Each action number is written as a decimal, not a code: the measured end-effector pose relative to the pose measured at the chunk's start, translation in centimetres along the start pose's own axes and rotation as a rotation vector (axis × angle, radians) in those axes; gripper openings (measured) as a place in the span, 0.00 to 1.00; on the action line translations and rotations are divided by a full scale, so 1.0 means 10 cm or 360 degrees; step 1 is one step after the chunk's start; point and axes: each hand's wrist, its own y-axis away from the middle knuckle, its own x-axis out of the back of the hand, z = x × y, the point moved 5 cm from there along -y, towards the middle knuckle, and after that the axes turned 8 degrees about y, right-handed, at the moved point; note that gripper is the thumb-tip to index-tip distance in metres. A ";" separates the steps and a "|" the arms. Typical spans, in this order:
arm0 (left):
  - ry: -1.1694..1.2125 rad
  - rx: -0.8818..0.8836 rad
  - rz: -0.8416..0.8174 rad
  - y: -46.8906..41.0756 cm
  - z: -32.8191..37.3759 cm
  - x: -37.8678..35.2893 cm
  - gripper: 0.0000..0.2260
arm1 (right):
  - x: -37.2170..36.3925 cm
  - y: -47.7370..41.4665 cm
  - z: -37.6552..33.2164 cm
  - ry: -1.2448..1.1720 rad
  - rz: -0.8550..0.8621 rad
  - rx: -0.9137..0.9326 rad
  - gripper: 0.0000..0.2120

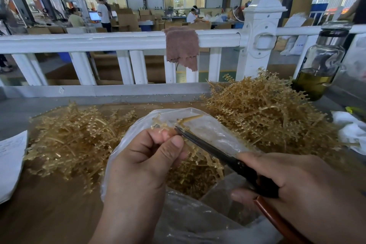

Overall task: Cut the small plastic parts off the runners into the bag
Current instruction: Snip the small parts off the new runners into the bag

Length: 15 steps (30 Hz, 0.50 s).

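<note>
My left hand (pixel 146 158) pinches a thin amber plastic runner (pixel 188 119) between thumb and fingertips, over the mouth of a clear plastic bag (pixel 213 132). My right hand (pixel 293 180) grips black scissors (pixel 213 150) with reddish-brown handles; the blade tips meet the runner just beside my left fingertips. The blades look nearly closed. Inside the bag lie more amber pieces (pixel 194 176). Two heaps of tangled amber runners flank the bag, one on the left (pixel 75 140) and a taller one on the right (pixel 267 113).
A glass bottle (pixel 320 65) with yellowish liquid stands at the far right by a white railing (pixel 118 41) with a brown cloth (pixel 182 47) draped over it. White paper (pixel 10 162) lies at the left edge, white plastic (pixel 350 130) at the right.
</note>
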 end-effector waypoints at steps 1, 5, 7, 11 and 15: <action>0.0001 -0.0005 0.0004 0.00 0.00 0.00 0.05 | 0.00 0.00 0.00 -0.0005 0.0007 0.0005 0.21; 0.0029 -0.0005 0.0037 0.00 -0.01 0.02 0.08 | 0.00 0.01 0.01 0.0026 0.0021 0.0026 0.20; 0.0037 -0.0003 0.0043 0.01 -0.01 0.02 0.09 | -0.01 0.01 0.01 0.0055 0.0015 0.0021 0.20; 0.0036 -0.0014 0.0026 0.01 -0.01 0.01 0.07 | -0.01 0.02 0.01 0.0063 0.0002 0.0025 0.20; 0.0047 -0.0010 0.0012 0.00 -0.02 0.01 0.07 | -0.01 0.01 0.01 0.0046 -0.0009 0.0023 0.19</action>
